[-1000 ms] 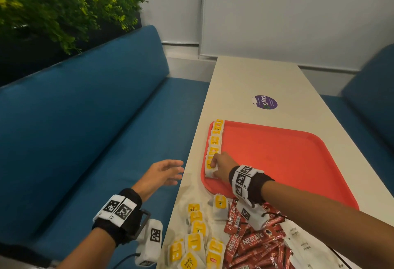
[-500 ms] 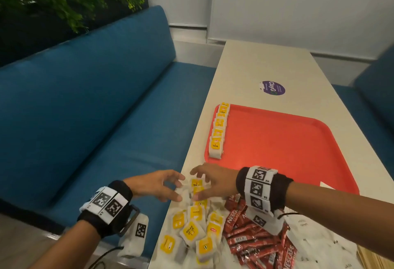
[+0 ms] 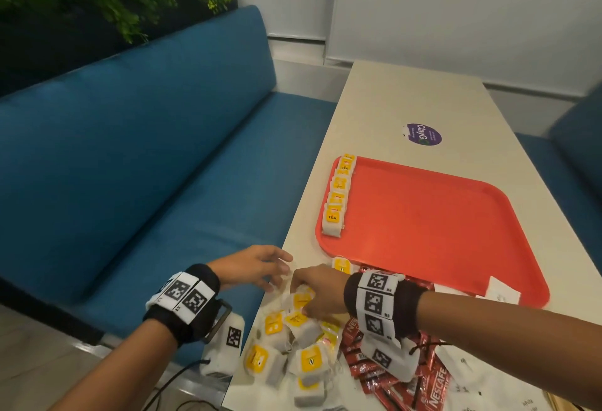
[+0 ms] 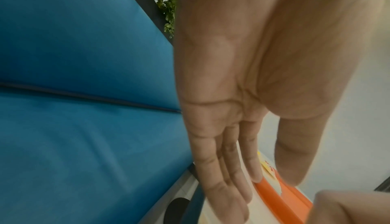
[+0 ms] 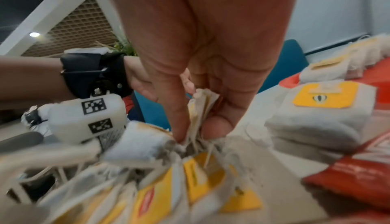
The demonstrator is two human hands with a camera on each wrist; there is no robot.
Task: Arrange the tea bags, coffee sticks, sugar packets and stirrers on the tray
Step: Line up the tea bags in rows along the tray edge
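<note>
1. Right hand (image 3: 317, 293) is down in the loose tea bags (image 3: 294, 345), the heap on the desk (image 3: 404, 97) just off the near left corner of the tray (image 3: 423, 224). In the right wrist view thumb and fingertips (image 5: 179, 134) pinch one tea bag (image 5: 202, 109) by its paper, so that hand is closed on a bag, not yet lifted clear of the heap.

2. Left hand (image 3: 250, 267) sits just beside the heap, on the side away from the tray, at the desk edge. Fingers look straight and relaxed in the left wrist view, holding nothing that I can see.

3. On the tray: a row of tea bags (image 3: 338, 195) runs along the left rim, from the far corner toward the near one, overlapping one another. The rest of the tray floor is bare red.

4. Coffee sticks (image 3: 391, 374) lie in a red pile on the desk below the tray's near rim, under the right forearm. White sugar packets (image 3: 501, 293) sit near the tray's near right corner; one seems to overlap the rim. Stirrers: only a sliver at the bottom edge, too little to be sure.

5. My read: the tea bag step is in hand, well short of finished, with the other three kinds untouched.

6. Next move, I'd judge: lift this bag free without dragging its tangled neighbours, carry it to the near end of the row, and lay it label up against the last bag.
</note>
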